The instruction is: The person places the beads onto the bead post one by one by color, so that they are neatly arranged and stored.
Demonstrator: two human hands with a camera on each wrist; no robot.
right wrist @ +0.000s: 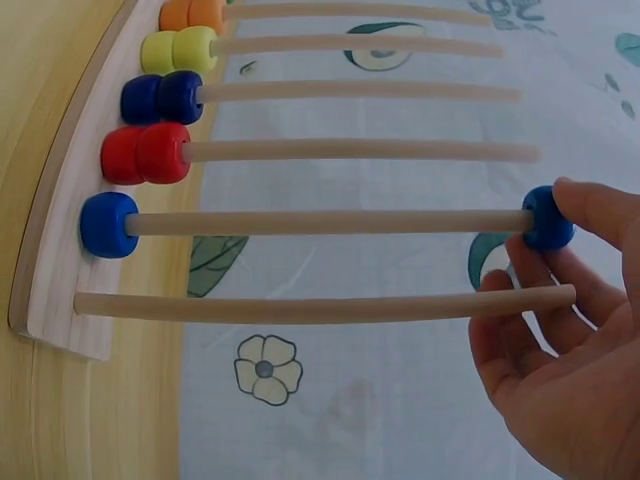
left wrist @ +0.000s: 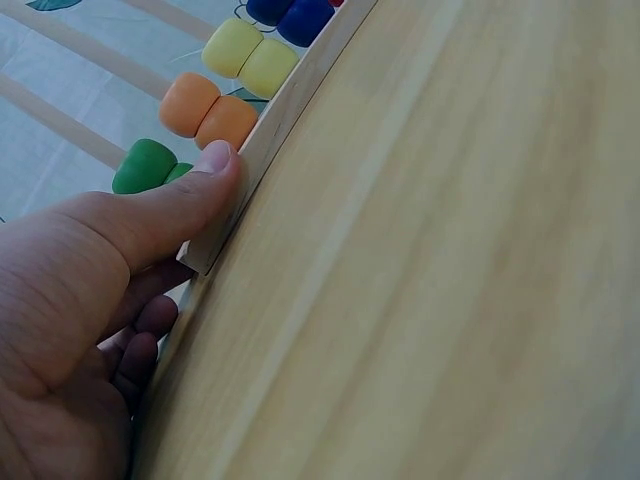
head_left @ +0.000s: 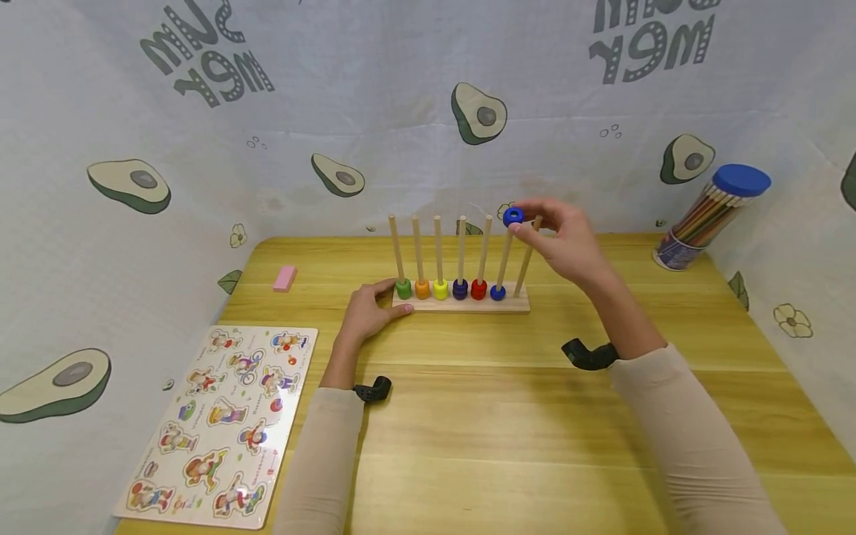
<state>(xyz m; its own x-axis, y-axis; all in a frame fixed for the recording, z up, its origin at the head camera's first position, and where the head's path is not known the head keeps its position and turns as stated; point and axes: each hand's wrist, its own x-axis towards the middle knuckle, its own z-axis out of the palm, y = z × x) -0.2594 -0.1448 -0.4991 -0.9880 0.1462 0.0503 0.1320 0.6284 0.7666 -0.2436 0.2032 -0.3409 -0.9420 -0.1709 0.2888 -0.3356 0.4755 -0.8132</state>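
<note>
A wooden peg stand (head_left: 468,306) with several upright rods bears pairs of green, orange, yellow, dark blue and red beads (head_left: 478,290). One blue bead (right wrist: 108,225) sits at the foot of the sixth rod; the rightmost rod (right wrist: 330,308) carries none. My right hand (head_left: 558,238) pinches another blue bead (right wrist: 549,218) between thumb and fingers, at the top of the sixth rod. My left hand (head_left: 368,312) grips the left end of the stand's base, its thumb on the front edge near the green beads (left wrist: 148,168).
On the table's left lies a picture puzzle board (head_left: 224,423), with a pink block (head_left: 284,279) behind it. A blue-lidded tub of coloured pencils (head_left: 709,212) stands at the back right. Printed cloth (head_left: 401,111) hangs behind and beside the table.
</note>
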